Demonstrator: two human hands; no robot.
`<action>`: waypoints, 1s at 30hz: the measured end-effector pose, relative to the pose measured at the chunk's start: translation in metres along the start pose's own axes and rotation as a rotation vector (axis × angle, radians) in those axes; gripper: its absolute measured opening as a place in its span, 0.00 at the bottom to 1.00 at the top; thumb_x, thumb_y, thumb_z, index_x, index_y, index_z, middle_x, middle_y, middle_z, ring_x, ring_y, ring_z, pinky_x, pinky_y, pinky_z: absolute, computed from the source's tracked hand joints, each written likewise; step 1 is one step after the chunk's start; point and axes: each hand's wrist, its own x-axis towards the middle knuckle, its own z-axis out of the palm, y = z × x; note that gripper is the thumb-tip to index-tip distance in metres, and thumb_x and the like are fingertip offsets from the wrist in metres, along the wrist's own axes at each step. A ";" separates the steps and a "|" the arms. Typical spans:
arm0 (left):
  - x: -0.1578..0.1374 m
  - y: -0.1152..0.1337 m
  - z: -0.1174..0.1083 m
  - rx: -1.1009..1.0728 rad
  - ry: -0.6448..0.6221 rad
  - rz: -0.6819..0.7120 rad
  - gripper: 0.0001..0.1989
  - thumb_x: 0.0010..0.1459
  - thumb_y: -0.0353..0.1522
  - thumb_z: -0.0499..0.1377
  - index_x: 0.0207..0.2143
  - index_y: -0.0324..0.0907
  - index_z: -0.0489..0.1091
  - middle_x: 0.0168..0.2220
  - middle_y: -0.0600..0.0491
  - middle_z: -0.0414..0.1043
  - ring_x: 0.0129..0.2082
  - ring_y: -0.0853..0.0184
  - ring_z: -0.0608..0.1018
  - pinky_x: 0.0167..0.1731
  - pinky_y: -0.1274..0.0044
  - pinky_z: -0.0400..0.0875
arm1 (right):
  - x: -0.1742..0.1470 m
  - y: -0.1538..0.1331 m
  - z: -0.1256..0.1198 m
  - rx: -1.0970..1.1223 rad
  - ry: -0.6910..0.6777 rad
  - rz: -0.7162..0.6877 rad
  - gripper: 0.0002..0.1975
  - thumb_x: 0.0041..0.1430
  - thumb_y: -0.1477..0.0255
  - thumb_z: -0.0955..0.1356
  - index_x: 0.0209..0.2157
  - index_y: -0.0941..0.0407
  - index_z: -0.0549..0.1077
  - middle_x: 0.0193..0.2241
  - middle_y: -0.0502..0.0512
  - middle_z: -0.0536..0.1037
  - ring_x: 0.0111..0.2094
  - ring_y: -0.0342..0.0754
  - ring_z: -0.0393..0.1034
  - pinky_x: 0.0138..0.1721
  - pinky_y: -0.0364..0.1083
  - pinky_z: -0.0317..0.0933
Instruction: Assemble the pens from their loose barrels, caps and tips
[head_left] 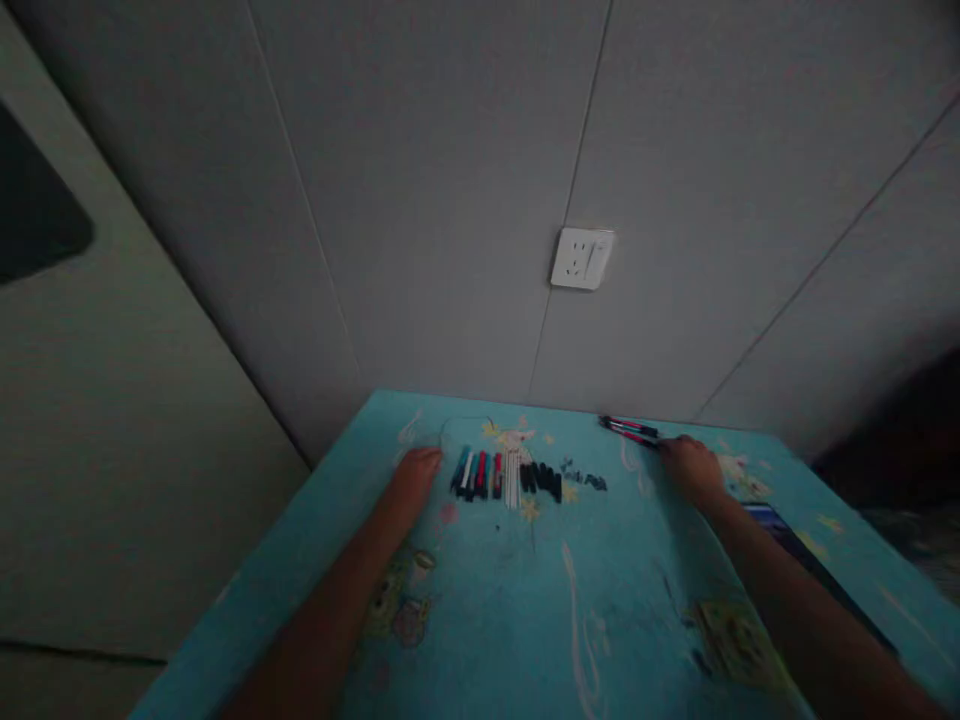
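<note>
My left hand [418, 472] rests on the table at the left end of a row of parts, its fingers laid loosely with nothing seen in them. Closest to it are short blue, white and red pen barrels [480, 474]. Thin white sticks [513, 480] lie beside these, followed by black cap-like pieces [541, 478] and small dark bits [583, 474] too small to name. Farther right, two red-and-black pens [628, 427] lie near the table's back edge. My right hand [691, 468] has its fingers closed at the near pen's right end.
The light blue patterned cloth [525, 600] covers the table, which stands against a grey wall with a white socket [583, 258]. A dark flat object [810, 565] lies beside my right forearm. A pale panel [112, 400] rises on the left.
</note>
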 end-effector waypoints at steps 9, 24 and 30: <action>-0.004 0.000 0.002 0.006 -0.001 -0.005 0.14 0.59 0.25 0.52 0.43 0.38 0.75 0.45 0.45 0.76 0.46 0.59 0.76 0.51 0.64 0.71 | -0.006 0.007 -0.014 0.163 0.031 -0.006 0.14 0.62 0.67 0.63 0.42 0.56 0.78 0.41 0.64 0.79 0.42 0.57 0.72 0.41 0.50 0.61; -0.008 0.045 -0.026 -0.123 0.087 0.134 0.18 0.67 0.31 0.47 0.57 0.42 0.63 0.51 0.45 0.68 0.53 0.60 0.70 0.55 0.63 0.66 | -0.116 -0.123 -0.055 0.893 0.091 -0.262 0.15 0.65 0.62 0.62 0.44 0.55 0.75 0.41 0.58 0.79 0.41 0.52 0.74 0.44 0.49 0.66; -0.019 0.098 -0.030 -0.095 -0.019 0.433 0.19 0.65 0.33 0.54 0.58 0.42 0.62 0.47 0.44 0.70 0.48 0.60 0.72 0.50 0.65 0.69 | -0.152 -0.156 -0.071 1.035 -0.006 -0.331 0.12 0.66 0.66 0.63 0.43 0.54 0.76 0.41 0.57 0.79 0.43 0.51 0.73 0.47 0.49 0.64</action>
